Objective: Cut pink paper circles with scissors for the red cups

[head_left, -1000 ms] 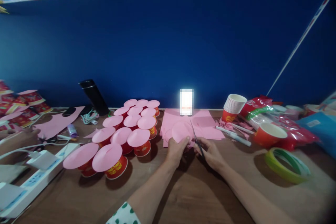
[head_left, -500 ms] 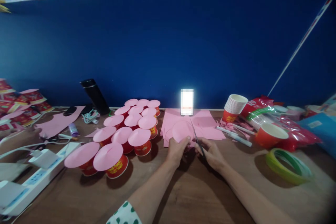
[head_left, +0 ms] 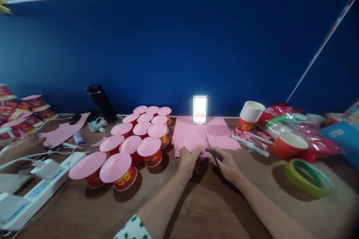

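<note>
My left hand [head_left: 189, 160] pinches the near edge of a round pink paper disc [head_left: 194, 139]. In my right hand [head_left: 224, 162] is a pair of scissors [head_left: 213, 156], its blades pointing away from me along the disc's right side. My fingers partly hide the handles. Under and behind the disc lie flat pink paper sheets [head_left: 223, 131]. Left of my hands stand several upturned red paper cups [head_left: 125, 178], each topped with a shallow pink paper cone [head_left: 115, 167].
A bright phone [head_left: 200, 110] stands behind the sheets. To the right are stacked cups [head_left: 249, 116], pens [head_left: 254, 147], a red cup [head_left: 288, 145] and tape rolls [head_left: 307, 179]. At left are a power strip [head_left: 42, 190], a black bottle [head_left: 101, 102] and another person's hand [head_left: 21, 149].
My hands stay nearly in place, with the disc and scissors shifting only slightly. The other person's hand at the far left has moved a little to the right.
</note>
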A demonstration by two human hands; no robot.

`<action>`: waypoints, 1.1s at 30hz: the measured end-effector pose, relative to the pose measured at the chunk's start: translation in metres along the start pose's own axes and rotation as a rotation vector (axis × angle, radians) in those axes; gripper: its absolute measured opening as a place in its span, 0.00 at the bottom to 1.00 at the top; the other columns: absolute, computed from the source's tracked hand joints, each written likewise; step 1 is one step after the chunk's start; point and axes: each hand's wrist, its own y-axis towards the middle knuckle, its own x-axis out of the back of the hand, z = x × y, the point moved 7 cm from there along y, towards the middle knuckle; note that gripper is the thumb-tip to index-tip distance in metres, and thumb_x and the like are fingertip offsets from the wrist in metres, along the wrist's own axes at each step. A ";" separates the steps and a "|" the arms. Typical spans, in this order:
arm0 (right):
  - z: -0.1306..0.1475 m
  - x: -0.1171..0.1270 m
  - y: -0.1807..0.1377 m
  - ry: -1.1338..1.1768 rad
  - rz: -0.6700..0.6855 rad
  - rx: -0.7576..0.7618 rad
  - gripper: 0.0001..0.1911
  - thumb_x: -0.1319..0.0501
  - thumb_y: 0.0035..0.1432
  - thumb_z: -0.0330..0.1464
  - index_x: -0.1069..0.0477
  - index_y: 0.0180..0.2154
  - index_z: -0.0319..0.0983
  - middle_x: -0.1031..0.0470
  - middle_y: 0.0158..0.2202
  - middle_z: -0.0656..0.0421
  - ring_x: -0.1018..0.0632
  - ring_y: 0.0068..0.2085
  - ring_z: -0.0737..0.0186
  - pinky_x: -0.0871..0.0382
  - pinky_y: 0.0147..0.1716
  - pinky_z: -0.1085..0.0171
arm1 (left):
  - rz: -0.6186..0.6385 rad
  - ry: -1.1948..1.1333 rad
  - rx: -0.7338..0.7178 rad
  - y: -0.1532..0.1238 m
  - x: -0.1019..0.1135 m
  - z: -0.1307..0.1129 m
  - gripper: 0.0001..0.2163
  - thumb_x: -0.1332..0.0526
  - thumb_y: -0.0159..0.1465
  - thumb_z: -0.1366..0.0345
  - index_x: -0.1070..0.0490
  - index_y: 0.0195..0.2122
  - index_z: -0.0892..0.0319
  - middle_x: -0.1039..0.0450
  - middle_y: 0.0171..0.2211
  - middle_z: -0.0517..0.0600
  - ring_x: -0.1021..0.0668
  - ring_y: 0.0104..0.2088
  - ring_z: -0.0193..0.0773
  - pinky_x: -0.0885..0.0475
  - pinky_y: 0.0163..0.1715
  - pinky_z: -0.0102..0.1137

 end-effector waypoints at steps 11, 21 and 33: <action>-0.005 0.000 0.001 0.018 0.006 0.018 0.21 0.40 0.52 0.40 0.32 0.45 0.36 0.33 0.22 0.63 0.33 0.22 0.69 0.39 0.21 0.69 | -0.004 0.024 0.012 0.002 0.002 0.005 0.15 0.34 0.47 0.56 0.28 0.22 0.67 0.31 0.16 0.49 0.31 0.17 0.30 0.35 0.17 0.25; -0.002 -0.002 0.000 0.074 0.006 -0.027 0.21 0.39 0.51 0.41 0.32 0.44 0.36 0.33 0.22 0.63 0.33 0.22 0.70 0.40 0.20 0.70 | 0.007 0.044 0.022 0.001 0.002 0.007 0.17 0.34 0.47 0.55 0.26 0.25 0.68 0.27 0.21 0.55 0.27 0.19 0.35 0.33 0.18 0.27; -0.002 -0.001 -0.001 0.076 -0.004 -0.021 0.22 0.39 0.50 0.42 0.32 0.45 0.36 0.34 0.21 0.64 0.33 0.21 0.70 0.39 0.20 0.69 | 0.009 0.034 0.001 0.000 0.001 0.003 0.16 0.34 0.48 0.57 0.27 0.25 0.68 0.28 0.20 0.53 0.28 0.19 0.34 0.32 0.20 0.27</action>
